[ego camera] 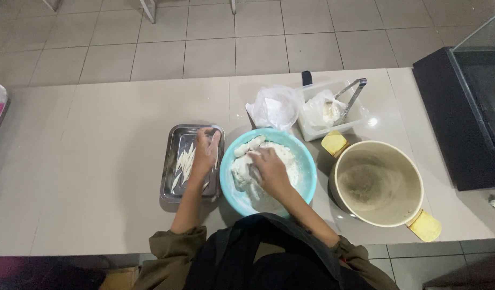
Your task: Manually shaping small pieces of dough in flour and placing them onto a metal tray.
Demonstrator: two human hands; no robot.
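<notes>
1. Head view, the hands: the left hand [206,152] reaches over a shallow steel tray [174,188] and lies across its right half, fingers stretched forward and loosely spread. It rests on or just above the pale strips [184,162] lying in the tray; whether it pinches one I cannot tell. The right hand [269,169] is down in a light blue bowl [307,171], fingers curled and pressed into the floury white mass [246,173] that fills it, with lumps of coated pieces toward the bowl's far left rim.

2. Head view, where these things sit: tray and bowl stand side by side on the pale bench [97,177], right in front of the person, the tray's right edge just beside or touching the bowl's left rim. The strips lie mostly along the tray's left and middle, roughly lengthwise.

3. Head view, the surroundings: to the right of the bowl stands a large cream pot [414,188] with yellow handles [425,225], its inside dusted grey. Beyond the bowl sits a crumpled clear plastic bag [274,106] holding white powder, and next to it a clear rectangular container [312,129] with metal tongs [350,98] leaning in it. A black cabinet with a glass top [462,118] stands at the bench's right end. Olive sleeves [175,247] are pushed up on both forearms.
</notes>
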